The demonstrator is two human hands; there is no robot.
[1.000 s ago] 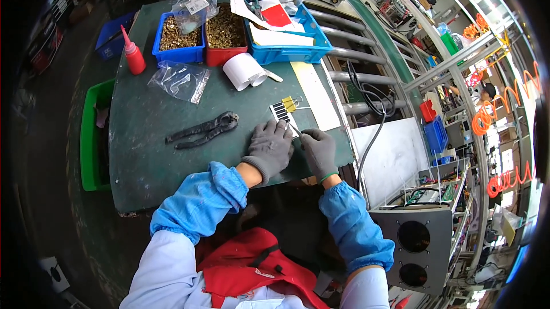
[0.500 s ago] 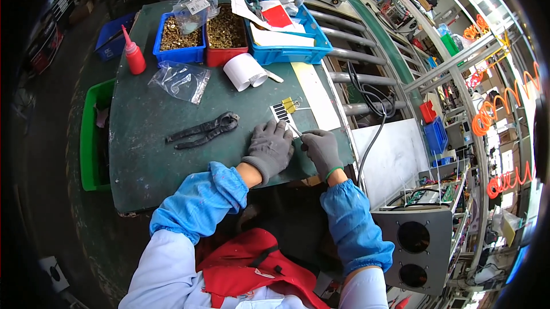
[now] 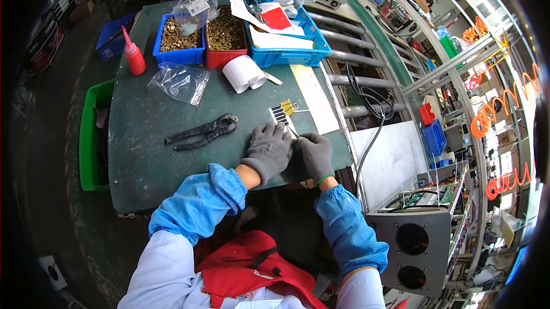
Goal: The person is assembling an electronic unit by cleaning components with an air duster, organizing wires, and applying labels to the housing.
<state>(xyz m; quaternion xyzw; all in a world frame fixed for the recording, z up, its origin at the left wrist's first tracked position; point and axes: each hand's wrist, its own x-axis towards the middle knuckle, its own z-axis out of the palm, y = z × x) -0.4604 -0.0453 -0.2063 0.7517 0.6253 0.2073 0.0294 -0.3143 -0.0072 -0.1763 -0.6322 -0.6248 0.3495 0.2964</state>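
A small white card with black bars (image 3: 277,113) lies on the green tabletop, a yellow binder clip (image 3: 288,106) at its upper right edge. My left hand (image 3: 268,147), in a grey glove, rests flat with its fingertips at the card's lower left edge. Close beside it, my gloved right hand (image 3: 314,153) is closed around a thin stick-like tool (image 3: 291,131), whose tip slants onto the card. The glove hides most of that tool, so its exact kind does not show. Black-handled pliers (image 3: 203,131) lie left of my left hand.
Blue (image 3: 179,56) and red bins (image 3: 226,58) of small brassy parts stand at the back, beside a light-blue crate (image 3: 292,57). A label roll (image 3: 243,74), a clear bag (image 3: 180,83) and a red bottle (image 3: 134,58) sit nearer. Along the right runs a roller conveyor (image 3: 358,60).
My right hand has shifted left and slightly down, closer to my left hand, and the thin tool has moved with it over the card. My left hand stays nearly in place.
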